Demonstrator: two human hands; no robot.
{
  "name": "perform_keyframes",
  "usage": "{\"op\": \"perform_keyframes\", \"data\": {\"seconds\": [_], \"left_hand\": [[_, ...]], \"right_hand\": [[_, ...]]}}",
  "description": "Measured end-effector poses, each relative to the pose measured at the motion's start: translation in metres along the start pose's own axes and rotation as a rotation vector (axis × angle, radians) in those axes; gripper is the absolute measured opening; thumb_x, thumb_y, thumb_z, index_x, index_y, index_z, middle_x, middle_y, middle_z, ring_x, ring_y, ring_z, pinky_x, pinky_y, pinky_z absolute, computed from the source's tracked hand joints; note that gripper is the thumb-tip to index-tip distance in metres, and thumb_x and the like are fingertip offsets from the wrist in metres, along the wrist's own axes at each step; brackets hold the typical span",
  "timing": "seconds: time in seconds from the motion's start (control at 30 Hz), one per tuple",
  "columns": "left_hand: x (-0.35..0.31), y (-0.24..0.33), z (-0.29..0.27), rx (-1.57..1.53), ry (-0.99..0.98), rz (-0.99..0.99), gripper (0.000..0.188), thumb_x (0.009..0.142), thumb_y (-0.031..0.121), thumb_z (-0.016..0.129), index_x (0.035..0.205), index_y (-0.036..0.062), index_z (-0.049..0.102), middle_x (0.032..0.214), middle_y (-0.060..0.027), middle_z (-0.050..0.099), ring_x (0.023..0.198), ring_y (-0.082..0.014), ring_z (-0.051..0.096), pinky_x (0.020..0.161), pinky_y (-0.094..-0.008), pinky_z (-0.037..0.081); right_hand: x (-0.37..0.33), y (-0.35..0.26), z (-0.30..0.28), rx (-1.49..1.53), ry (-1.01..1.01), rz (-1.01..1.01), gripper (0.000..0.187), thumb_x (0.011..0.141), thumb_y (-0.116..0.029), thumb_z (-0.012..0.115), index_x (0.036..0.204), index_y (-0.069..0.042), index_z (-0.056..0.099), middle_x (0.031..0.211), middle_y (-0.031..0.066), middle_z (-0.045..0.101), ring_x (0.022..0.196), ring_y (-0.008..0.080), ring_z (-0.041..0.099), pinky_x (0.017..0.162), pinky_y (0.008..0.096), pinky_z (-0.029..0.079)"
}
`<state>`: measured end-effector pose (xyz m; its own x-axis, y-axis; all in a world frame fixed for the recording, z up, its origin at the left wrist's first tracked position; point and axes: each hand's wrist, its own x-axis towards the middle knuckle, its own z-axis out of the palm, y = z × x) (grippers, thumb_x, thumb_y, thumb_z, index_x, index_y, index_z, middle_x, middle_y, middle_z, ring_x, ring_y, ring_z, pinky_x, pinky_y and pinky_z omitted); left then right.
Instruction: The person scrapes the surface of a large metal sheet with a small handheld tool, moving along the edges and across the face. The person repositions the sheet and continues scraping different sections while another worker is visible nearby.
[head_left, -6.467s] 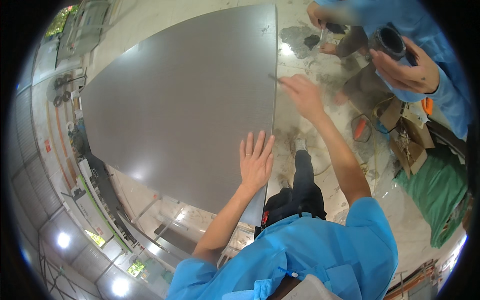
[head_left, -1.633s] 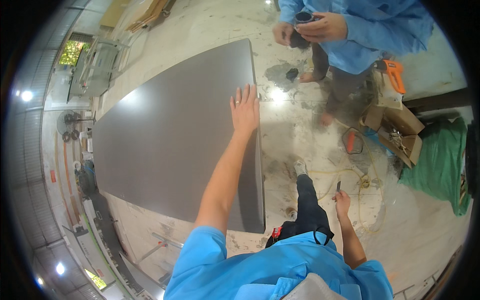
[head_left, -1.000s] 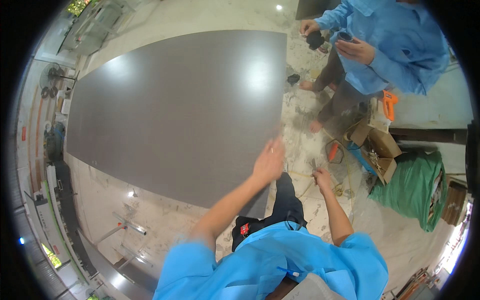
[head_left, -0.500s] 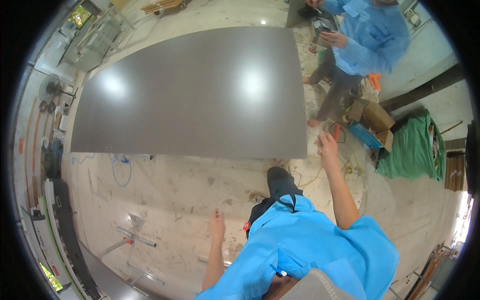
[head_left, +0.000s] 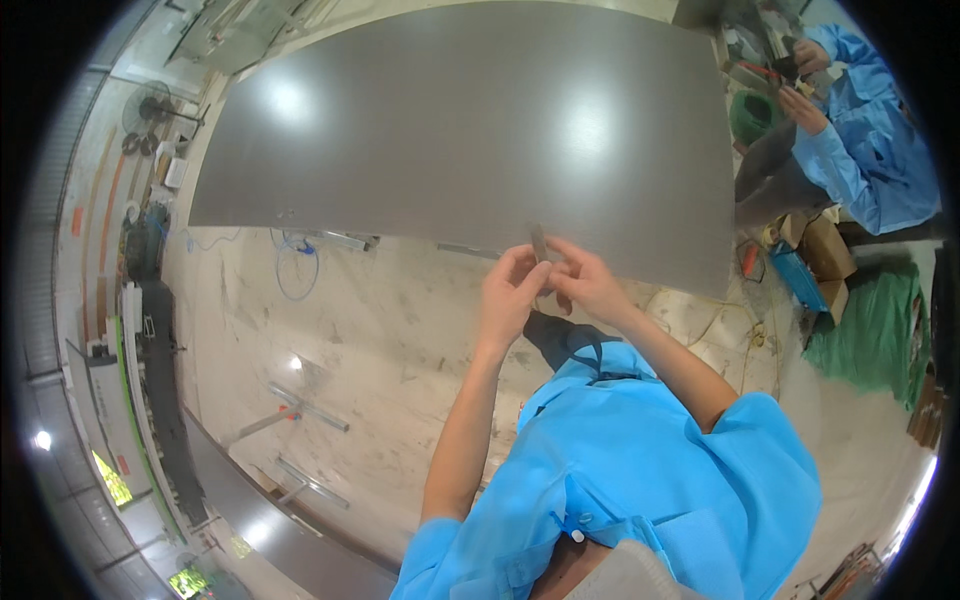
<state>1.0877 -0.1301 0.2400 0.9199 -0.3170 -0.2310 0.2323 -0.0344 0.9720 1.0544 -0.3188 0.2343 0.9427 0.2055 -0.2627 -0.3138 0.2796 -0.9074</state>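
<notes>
A large grey-brown panel (head_left: 430, 130) lies flat before me, its near edge just beyond my hands. My left hand (head_left: 512, 298) and my right hand (head_left: 592, 288) meet at that edge, right of its middle. Between their fingertips stands a short, thin brown strip (head_left: 540, 244), pinched from both sides. Its upper end shows above the fingers, while the lower part is hidden by them. What exactly the strip is, I cannot make out.
At the far right a person in a blue shirt (head_left: 860, 140) holds something dark. Below them are a cardboard box (head_left: 828, 250) and a green sack (head_left: 875, 325). A blue hose (head_left: 290, 275) and metal stands (head_left: 310, 408) occupy the floor at left; a fan (head_left: 150, 108) stands beyond.
My hands, apart before, have come together at the panel's edge: the left rose and moved right, the right moved left. My view has shifted, so the panel sits higher and further right.
</notes>
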Motion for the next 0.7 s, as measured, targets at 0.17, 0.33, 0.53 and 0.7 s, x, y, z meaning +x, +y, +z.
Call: {"op": "perform_keyframes", "data": {"seconds": [0.17,0.33,0.53,0.7], "left_hand": [[0.023,-0.002,-0.058,0.246,-0.004,-0.075,0.020,0.104,0.017,0.073,0.113,-0.0007,0.075,0.088,-0.0041,0.078,0.081,-0.0132,0.070,0.071,-0.0305,0.054],[0.031,-0.028,-0.146,0.656,-0.041,-0.215,0.026,0.102,0.024,0.075,0.118,0.0033,0.075,0.099,-0.0128,0.079,0.089,-0.0232,0.074,0.079,-0.0374,0.056],[0.107,-0.055,-0.212,1.297,-0.277,0.545,0.052,0.101,0.032,0.073,0.152,0.0269,0.063,0.163,-0.0063,0.054,0.152,-0.0331,0.047,0.122,-0.0509,0.040],[0.200,-0.073,-0.240,1.459,-0.805,0.804,0.062,0.106,0.046,0.062,0.165,0.0375,0.046,0.174,0.0041,0.040,0.162,-0.0286,0.032,0.133,-0.0534,0.025]], "right_hand": [[0.060,0.048,0.038,0.025,-0.078,0.130,0.048,0.099,-0.008,0.071,0.145,-0.007,0.059,0.079,0.0017,0.067,0.062,0.0116,0.060,0.060,0.0283,0.052],[0.118,0.073,0.067,-0.165,-0.162,0.224,0.026,0.096,-0.008,0.074,0.122,-0.003,0.069,0.074,0.0012,0.063,0.062,0.0114,0.062,0.059,0.0295,0.051],[0.157,0.063,0.052,-0.054,0.193,0.228,0.016,0.098,-0.012,0.071,0.111,-0.004,0.072,0.088,0.0030,0.072,0.066,0.0103,0.063,0.059,0.0282,0.051],[0.134,0.051,0.017,0.030,0.493,0.196,0.032,0.111,-0.036,0.064,0.104,-0.006,0.072,0.087,0.0009,0.071,0.067,0.0082,0.060,0.062,0.0258,0.050]]}}
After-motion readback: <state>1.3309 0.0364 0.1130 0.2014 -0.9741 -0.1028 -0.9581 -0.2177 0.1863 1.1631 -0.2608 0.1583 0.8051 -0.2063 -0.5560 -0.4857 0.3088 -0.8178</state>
